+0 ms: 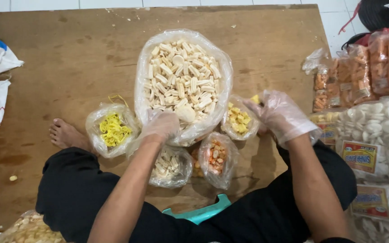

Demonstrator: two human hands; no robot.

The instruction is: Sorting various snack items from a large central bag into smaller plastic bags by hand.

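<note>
Meanwhile, pale crackers (176, 118) were clamped by gloved left hand (162, 126) inside big bag (183, 83); 1 yellow piece (255, 99) was pinched by right hand (281, 114) above sm. bag (238, 119).

Big bag (183, 81) centre — small bags (112, 129) around it.

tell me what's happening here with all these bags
A person sits cross-legged on a wooden board with thin plastic gloves on both hands. The left hand reaches into a big clear bag of white crackers. The right hand holds a yellow piece over a small bag of yellow crackers. Three more small bags sit around the knees, and sealed packs are stacked at the right.
</note>
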